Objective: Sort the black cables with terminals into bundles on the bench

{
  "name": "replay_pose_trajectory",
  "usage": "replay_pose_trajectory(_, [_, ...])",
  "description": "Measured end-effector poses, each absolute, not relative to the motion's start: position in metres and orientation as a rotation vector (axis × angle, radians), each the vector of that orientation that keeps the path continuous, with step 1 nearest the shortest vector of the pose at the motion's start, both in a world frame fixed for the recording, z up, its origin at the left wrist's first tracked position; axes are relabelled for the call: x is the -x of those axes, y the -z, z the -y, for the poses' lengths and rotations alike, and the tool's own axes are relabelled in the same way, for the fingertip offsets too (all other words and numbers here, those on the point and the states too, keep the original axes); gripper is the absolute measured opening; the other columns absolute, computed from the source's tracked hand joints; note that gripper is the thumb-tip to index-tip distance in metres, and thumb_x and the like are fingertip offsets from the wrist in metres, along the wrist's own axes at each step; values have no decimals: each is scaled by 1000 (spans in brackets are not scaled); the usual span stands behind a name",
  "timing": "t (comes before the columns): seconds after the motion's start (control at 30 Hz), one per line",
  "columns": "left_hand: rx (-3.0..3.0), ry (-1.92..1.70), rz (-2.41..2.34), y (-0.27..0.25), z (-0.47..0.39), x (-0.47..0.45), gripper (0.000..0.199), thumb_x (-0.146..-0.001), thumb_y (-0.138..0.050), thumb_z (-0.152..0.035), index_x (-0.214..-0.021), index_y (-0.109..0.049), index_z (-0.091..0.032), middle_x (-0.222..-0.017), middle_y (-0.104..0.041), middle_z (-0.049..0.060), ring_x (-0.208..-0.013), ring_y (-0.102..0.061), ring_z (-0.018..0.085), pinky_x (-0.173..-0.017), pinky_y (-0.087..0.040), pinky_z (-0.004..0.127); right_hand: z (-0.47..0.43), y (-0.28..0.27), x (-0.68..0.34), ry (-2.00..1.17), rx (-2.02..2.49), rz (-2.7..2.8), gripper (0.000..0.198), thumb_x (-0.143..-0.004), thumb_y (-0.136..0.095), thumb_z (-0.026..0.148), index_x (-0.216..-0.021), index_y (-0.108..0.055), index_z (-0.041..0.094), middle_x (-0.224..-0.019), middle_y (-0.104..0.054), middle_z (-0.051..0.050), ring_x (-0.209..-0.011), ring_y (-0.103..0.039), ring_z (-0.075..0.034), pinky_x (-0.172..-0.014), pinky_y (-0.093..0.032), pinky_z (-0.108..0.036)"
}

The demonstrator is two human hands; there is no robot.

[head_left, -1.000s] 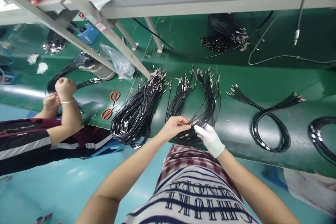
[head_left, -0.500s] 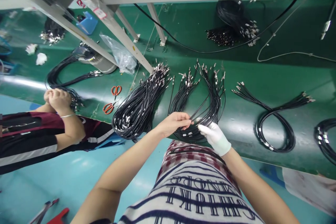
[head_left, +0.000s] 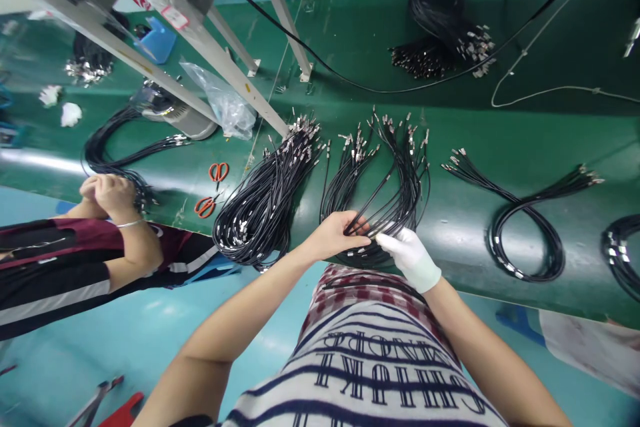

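Observation:
A looped bunch of black cables point(head_left: 407, 180) with metal end connectors lies at the bench edge in front of me. My bare left hand point(head_left: 340, 235) is closed on a few of its strands, with thumb and fingers pinching them. White-gloved, my right hand point(head_left: 410, 259) grips the same bunch just to the right; its fingertips are partly hidden by the strands. The lower loop of the bunch passes behind both hands. A thicker pile of black cables point(head_left: 265, 200) rests left of my left hand.
Orange-handled scissors point(head_left: 213, 190) lie left of the pile. A crossed cable coil point(head_left: 525, 233) sits to the right. Metal shelf posts point(head_left: 235, 80) rise from the green bench point(head_left: 475, 127). A co-worker's clasped hands point(head_left: 113, 195) rest at the left edge.
My left hand has shifted slightly and now has more strands between thumb and fingers. The right hand stays nearly in place on the bunch. The view has tilted slightly.

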State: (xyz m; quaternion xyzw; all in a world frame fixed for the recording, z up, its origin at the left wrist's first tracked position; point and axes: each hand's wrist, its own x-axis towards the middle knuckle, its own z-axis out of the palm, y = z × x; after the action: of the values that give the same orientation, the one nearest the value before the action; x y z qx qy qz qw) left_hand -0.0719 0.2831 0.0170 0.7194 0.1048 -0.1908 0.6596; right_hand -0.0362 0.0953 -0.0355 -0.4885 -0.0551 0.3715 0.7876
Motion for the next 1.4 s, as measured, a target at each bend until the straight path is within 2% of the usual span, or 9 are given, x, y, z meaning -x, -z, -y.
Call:
replay_pose_trajectory(0.2, [-1704, 395, -280, -26, -286, 70, 26, -70, -73, -31, -77, -58, -10, -66, -50, -4, -62, -44, 6, -60, -34, 20, -87, 28, 30, -769, 1228, 158, 30, -71, -81, 34, -94, -71, 17, -93, -69, -4, -87, -61, -20, -87, -48, -35])
replay_pose_trajectory(0.3, [-1599, 416, -291, -32, -285, 71, 29, -71, -72, -34, -79, -55, -11, -67, -55, -2, -62, -52, 8, -63, -38, 22, -82, 26, 29, -759, 1297, 119, 41, -66, -83, 35, -99, -71, 16, -97, -70, -7, -91, -63, -23, -90, -48, -38])
replay_pose_trajectory(0.5, [-1479, 485, -285, -30, -281, 74, 35, -72, -74, -39, -82, -59, -9, -63, -57, -1, -58, -51, 8, -60, -41, 21, -84, 21, 30, -813, 1222, 33, 46, -61, -85, 34, -101, -70, 17, -88, -71, -5, -77, -64, -20, -72, -52, -32])
replay_pose_trajectory(0.63, [-1516, 522, -286, -23, -279, 74, 38, -62, -81, -35, -82, -62, -9, -77, -61, 2, -70, -55, 11, -67, -44, 23, -88, 25, 32, -745, 1250, -18, 39, -56, -87, 37, -84, -70, 16, -81, -69, -5, -71, -62, -18, -68, -51, -32])
replay_pose_trajectory(0.87, [-1611, 494, -273, -16, -278, 73, 30, -64, -77, -34, -72, -61, -9, -67, -56, -1, -66, -51, 10, -62, -38, 21, -92, 30, 35, -699, 1352, -76, 45, -48, -90, 45, -67, -61, 16, -65, -65, -4, -59, -57, -16, -56, -46, -28])
replay_pose_trajectory(1.07, [-1544, 516, -306, -22, -279, 75, 32, -69, -75, -35, -80, -61, -9, -68, -59, 0, -65, -51, 10, -62, -37, 21, -77, 32, 34, -783, 1230, -21, 50, -76, -68, 64, -85, -68, 15, -87, -70, -11, -79, -66, -20, -68, -51, -29])
replay_pose_trajectory(1.17, [-1521, 560, -209, -25, -282, 77, 31, -78, -68, -39, -84, -55, -11, -63, -59, 0, -62, -55, 10, -64, -40, 22, -56, 57, 31, -821, 1344, -53, 59, -81, -56, 72, -91, -69, 15, -94, -70, -12, -84, -66, -21, -71, -51, -29])
replay_pose_trajectory(1.3, [-1656, 673, -145, -49, -301, 66, 40, -83, -60, -50, -88, -59, -10, -57, -48, -3, -47, -39, 5, -46, -27, 19, -30, 109, 30, -883, 1696, -178, 65, -78, -53, 76, -79, -67, 13, -69, -67, -11, -58, -61, -18, -53, -45, -26])
replay_pose_trajectory(1.4, [-1823, 488, -171, -92, -325, 51, 42, -82, -59, -52, -87, -64, -10, -56, -39, -3, -48, -33, 5, -44, -22, 18, -16, 132, 33, -964, 1792, -206, 59, -80, -56, 70, -64, -62, 13, -55, -61, -10, -45, -54, -15, -45, -39, -25])
